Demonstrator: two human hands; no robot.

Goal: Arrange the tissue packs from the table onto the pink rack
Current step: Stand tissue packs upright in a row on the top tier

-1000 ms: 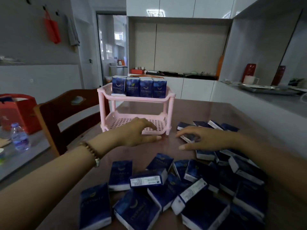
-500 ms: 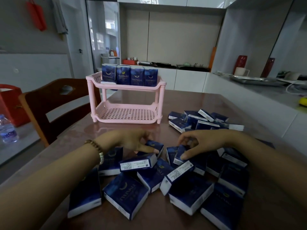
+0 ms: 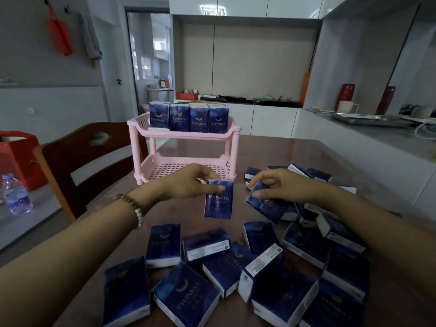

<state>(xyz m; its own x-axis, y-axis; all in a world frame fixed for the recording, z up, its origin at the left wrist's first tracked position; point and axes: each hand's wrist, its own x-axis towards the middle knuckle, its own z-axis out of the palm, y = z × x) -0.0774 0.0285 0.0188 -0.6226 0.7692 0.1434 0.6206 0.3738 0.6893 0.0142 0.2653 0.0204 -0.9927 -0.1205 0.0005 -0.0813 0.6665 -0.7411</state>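
Brown glossy counter (image 3: 271,149) strewn with loose dark-blue tissue packs (image 3: 186,296) | pink plastic two-tier rack (image 3: 188,136) at far side, four packs (image 3: 190,120) upright on top tier | left grip (image 3: 187,182) pinches upright pack (image 3: 218,204) aloft before rack | right grip (image 3: 285,187) curled round tilted pack (image 3: 266,208) at pile.

**Navy and pink pretty much everywhere**

Every tissue pack (image 3: 186,293) is deep navy with a gold crescent, pale TWINKLE lettering and white ends. The rack (image 3: 184,135) is baby pink, and its lower shelf has a little grid of holes. The table (image 3: 271,149) is glossy reddish brown and the chair (image 3: 70,149) a darker red-brown wood. The bracelet (image 3: 132,206) has brown beads plus a few pale green ones. The bag (image 3: 16,156) is red.
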